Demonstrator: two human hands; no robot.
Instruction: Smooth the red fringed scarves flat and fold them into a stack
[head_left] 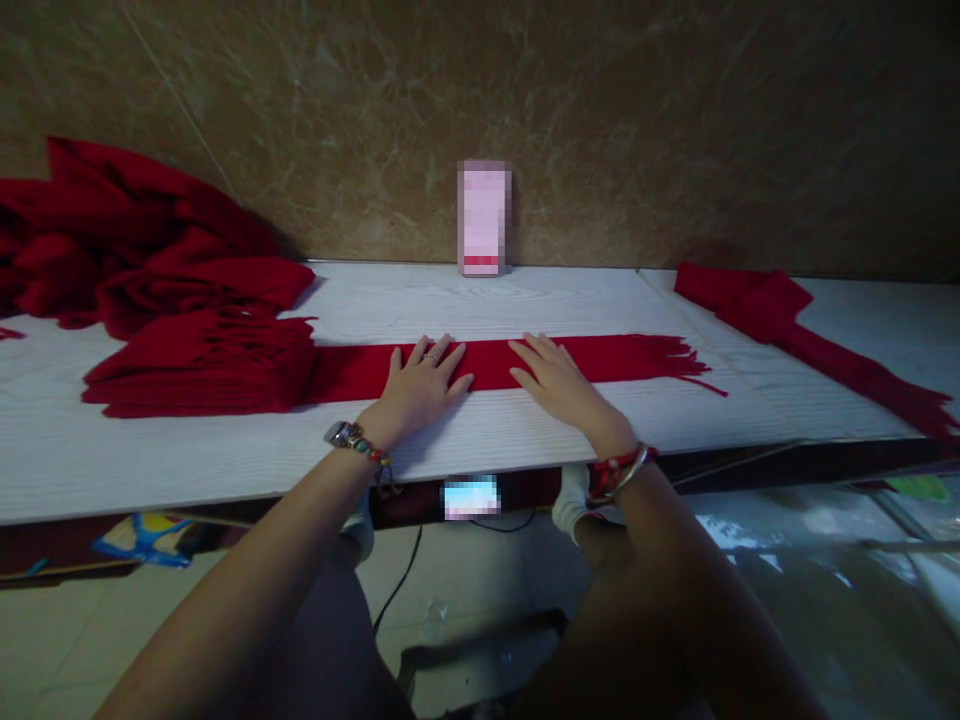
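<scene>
A red fringed scarf lies flat across the white wood-grain tabletop, its tassels spread at the right end. My left hand rests on the scarf left of its middle, palm down with fingers spread. Farther right, my right hand also lies flat on the cloth, fingers stretched out. The scarf's left end meets a neat stack of folded red scarves, where its edge is hidden. A bracelet and a watch-like piece circle my left wrist; red and silver bands circle my right.
A loose heap of red scarves is piled at the back left. Another red scarf lies crumpled at the right, reaching the front edge. A pixelated pink upright object leans against the brown marbled wall. Below the table are my legs and a cable.
</scene>
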